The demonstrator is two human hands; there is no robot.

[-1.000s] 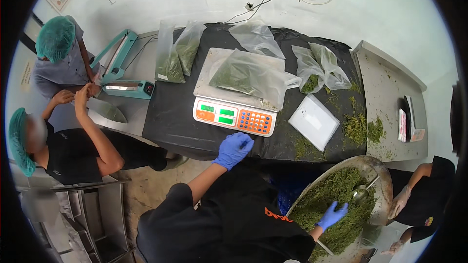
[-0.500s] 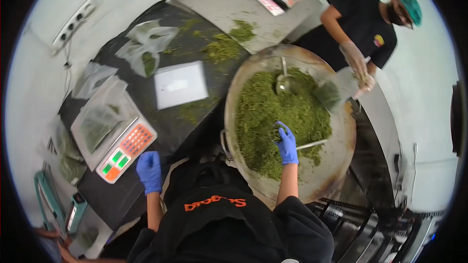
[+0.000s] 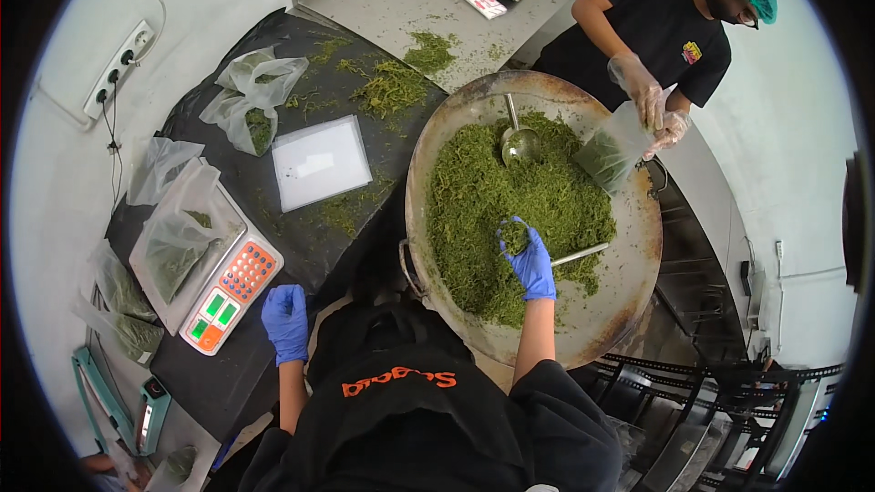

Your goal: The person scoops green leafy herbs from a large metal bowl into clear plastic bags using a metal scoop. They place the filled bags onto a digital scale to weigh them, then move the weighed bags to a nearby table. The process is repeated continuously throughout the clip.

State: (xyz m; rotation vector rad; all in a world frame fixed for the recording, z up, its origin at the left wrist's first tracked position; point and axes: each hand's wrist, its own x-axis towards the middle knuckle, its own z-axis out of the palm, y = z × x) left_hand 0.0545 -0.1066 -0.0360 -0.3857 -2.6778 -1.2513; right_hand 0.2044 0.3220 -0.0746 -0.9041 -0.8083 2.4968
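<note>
My right hand (image 3: 529, 262), in a blue glove, is over the wide round pan (image 3: 629, 301) with its fingers curled around a clump of shredded green leaves (image 3: 515, 237). More of these leaves (image 3: 510, 187) cover most of the pan's bottom. A metal handle (image 3: 581, 254) sticks out of them beside my right hand. My left hand (image 3: 286, 321), also gloved in blue, is closed at the edge of the black-covered table, with nothing showing in it. Nearest to it is a digital scale (image 3: 232, 296) carrying a clear plastic bag of leaves (image 3: 178, 251).
A metal ladle (image 3: 520, 144) rests at the pan's far side. Across the pan a co-worker (image 3: 674, 36) in clear gloves holds a partly filled bag (image 3: 609, 153). White sheets (image 3: 321, 164) and bags (image 3: 258, 96) lie on the table. A teal sealer (image 3: 108, 401) stands lower left.
My right hand has turned slightly, and the clump in its fingers now shows more plainly. My left hand stays closed by the scale. The whole view has shifted a little.
</note>
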